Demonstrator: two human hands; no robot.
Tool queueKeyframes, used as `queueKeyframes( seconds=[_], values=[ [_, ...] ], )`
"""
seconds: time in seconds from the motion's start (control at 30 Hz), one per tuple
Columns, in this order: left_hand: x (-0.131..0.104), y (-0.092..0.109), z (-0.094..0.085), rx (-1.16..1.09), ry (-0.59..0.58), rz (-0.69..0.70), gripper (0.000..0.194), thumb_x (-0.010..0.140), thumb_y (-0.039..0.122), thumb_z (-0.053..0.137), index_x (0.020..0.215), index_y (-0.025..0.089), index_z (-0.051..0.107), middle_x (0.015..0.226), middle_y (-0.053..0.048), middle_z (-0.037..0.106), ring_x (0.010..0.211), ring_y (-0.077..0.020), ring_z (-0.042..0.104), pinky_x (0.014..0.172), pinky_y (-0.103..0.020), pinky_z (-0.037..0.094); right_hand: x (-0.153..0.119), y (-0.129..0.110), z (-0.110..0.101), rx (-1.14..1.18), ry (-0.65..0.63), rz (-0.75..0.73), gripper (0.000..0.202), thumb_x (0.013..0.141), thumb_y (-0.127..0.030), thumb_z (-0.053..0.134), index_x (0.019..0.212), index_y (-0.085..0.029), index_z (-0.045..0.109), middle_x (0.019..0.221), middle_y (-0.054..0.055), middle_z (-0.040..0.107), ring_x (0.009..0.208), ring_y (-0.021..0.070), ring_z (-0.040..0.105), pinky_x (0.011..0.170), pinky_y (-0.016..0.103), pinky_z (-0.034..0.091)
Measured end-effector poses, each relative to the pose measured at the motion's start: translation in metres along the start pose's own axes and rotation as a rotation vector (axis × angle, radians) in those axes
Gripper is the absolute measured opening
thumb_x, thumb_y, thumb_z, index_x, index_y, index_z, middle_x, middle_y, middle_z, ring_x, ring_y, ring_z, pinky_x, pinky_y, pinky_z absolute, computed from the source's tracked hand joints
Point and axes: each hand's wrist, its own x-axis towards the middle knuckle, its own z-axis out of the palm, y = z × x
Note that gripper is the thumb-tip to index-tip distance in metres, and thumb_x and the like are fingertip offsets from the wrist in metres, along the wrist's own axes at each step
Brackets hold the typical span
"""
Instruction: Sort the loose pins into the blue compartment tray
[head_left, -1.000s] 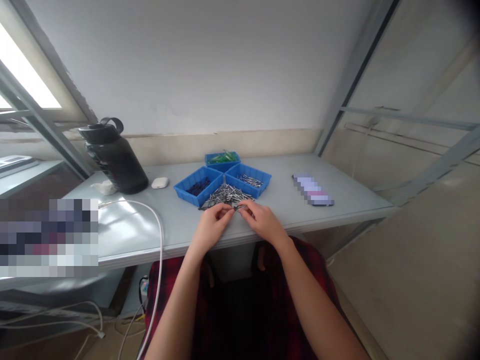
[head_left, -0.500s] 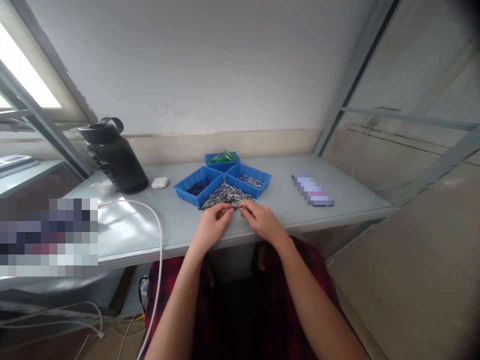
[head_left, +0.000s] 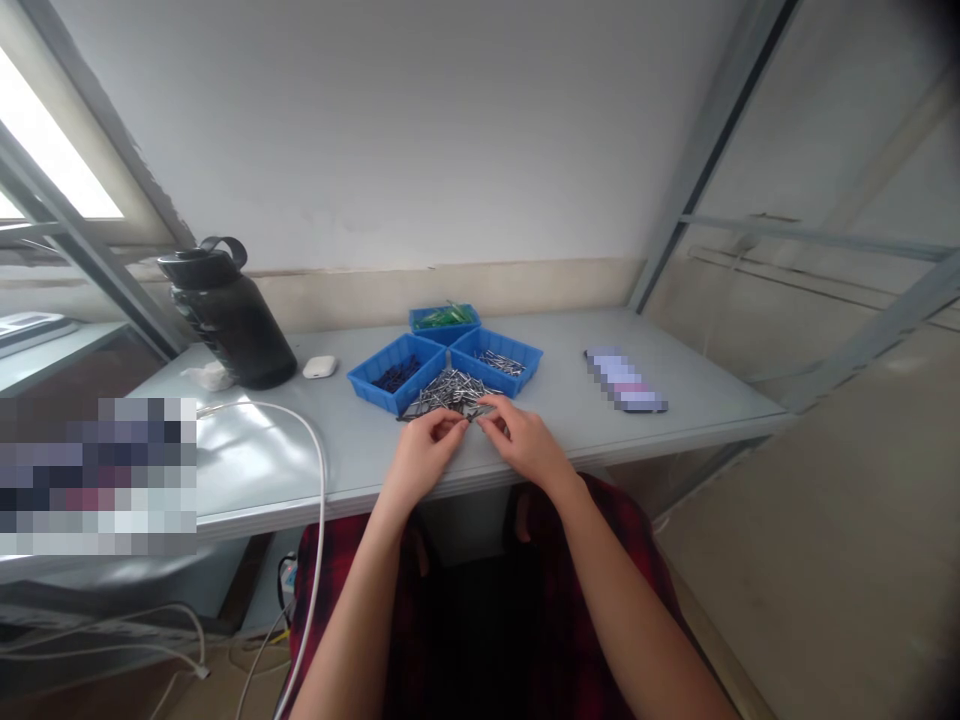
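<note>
Left hand point(head_left: 421, 450) had thumb and fingers pinched on a small dark piece point(head_left: 472, 418), which sat right at those fingertips, in the gap toward the right hand point(head_left: 532, 450). Right thumb and forefinger curled in just beside it; couldn't tell if they gripped anything. Pile of metal pins point(head_left: 455, 386) lay just beyond both sets of fingertips, left blue tray point(head_left: 372, 391) and right blue tray point(head_left: 530, 368) flanking it farther out.
</note>
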Motion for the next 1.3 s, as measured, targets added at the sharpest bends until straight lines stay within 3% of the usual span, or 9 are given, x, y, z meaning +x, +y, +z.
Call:
queueKeyframes(
  seconds=[0.13,0.27,0.33,0.43,0.5,0.67,0.77,1.03,1.3],
  values=[
    [-0.002,0.005,-0.008,0.156,0.157,0.026,0.024,0.084,0.036,0.054,0.091,0.018,0.067,0.079,-0.003,0.07,0.07,-0.0167,0.062,0.069,-0.027,0.046,0.001,0.001,0.0,0.008,-0.005,0.017,0.032,0.093,-0.03,0.045,0.124,-0.026,0.049,0.096,0.002,0.071,0.085,0.0192,0.066,0.075,0.029,0.048],
    [0.01,0.011,-0.036,0.433,0.39,0.032,0.028,0.085,0.04,0.051,0.093,0.019,0.068,0.078,-0.004,0.069,0.069,-0.018,0.061,0.069,-0.029,0.045,0.001,0.002,0.001,-0.015,-0.007,0.017,0.032,0.092,-0.03,0.045,0.123,-0.026,0.05,0.09,0.001,0.07,0.082,0.0194,0.066,0.073,0.029,0.047],
    [0.019,0.012,-0.049,0.561,0.439,-0.008,0.028,0.086,0.04,0.049,0.095,0.02,0.067,0.078,-0.005,0.069,0.073,-0.0203,0.062,0.069,-0.03,0.043,0.001,0.002,0.002,-0.025,-0.007,0.017,0.031,0.092,-0.029,0.045,0.123,-0.026,0.051,0.09,0.001,0.07,0.081,0.0193,0.065,0.073,0.029,0.047],
    [0.025,0.009,-0.057,0.652,0.426,-0.04,0.037,0.087,0.042,0.047,0.116,0.02,0.058,0.082,-0.005,0.068,0.079,-0.0228,0.062,0.067,-0.03,0.042,0.001,0.002,0.002,-0.028,-0.011,0.016,0.03,0.092,-0.028,0.045,0.121,-0.026,0.052,0.09,0.002,0.07,0.082,0.0189,0.065,0.073,0.028,0.047],
    [0.021,0.006,-0.056,0.664,0.378,-0.027,0.038,0.089,0.044,0.044,0.117,0.021,0.057,0.083,-0.004,0.068,0.078,-0.0218,0.062,0.067,-0.029,0.041,0.001,0.002,0.002,-0.027,-0.015,0.011,0.029,0.093,-0.028,0.044,0.12,-0.026,0.053,0.091,0.002,0.07,0.083,0.0187,0.066,0.074,0.028,0.047],
    [0.0,-0.004,-0.05,0.722,0.062,-0.082,0.029,0.089,0.04,0.042,0.104,0.026,0.063,0.086,-0.003,0.068,0.075,-0.0211,0.061,0.066,-0.028,0.039,0.001,0.0,0.0,-0.043,-0.017,-0.003,0.027,0.093,-0.027,0.043,0.117,-0.025,0.055,0.096,0.003,0.07,0.082,0.0178,0.065,0.072,0.027,0.045],
    [-0.004,-0.008,-0.047,0.757,-0.027,-0.145,0.031,0.089,0.036,0.041,0.108,0.025,0.062,0.092,-0.005,0.068,0.079,-0.0225,0.062,0.068,-0.029,0.04,0.001,-0.001,0.0,-0.047,-0.019,-0.007,0.025,0.094,-0.026,0.043,0.115,-0.024,0.056,0.097,0.003,0.07,0.08,0.0171,0.065,0.071,0.026,0.044],
    [-0.004,-0.007,-0.03,0.892,0.082,-0.165,0.031,0.091,0.039,0.037,0.103,0.024,0.062,0.095,-0.007,0.067,0.081,-0.0251,0.063,0.062,-0.03,0.038,0.001,-0.001,0.0,-0.056,-0.009,-0.019,0.022,0.094,-0.025,0.044,0.11,-0.024,0.058,0.098,0.003,0.071,0.084,0.0166,0.065,0.074,0.026,0.043],
    [-0.007,-0.011,-0.024,0.914,0.134,-0.039,0.03,0.092,0.035,0.037,0.092,0.023,0.064,0.09,-0.007,0.066,0.077,-0.0216,0.062,0.06,-0.028,0.036,0.001,-0.001,0.001,-0.064,-0.008,-0.036,0.022,0.094,-0.026,0.043,0.108,-0.024,0.059,0.101,0.003,0.07,0.084,0.0173,0.064,0.075,0.027,0.044]
  ],
)
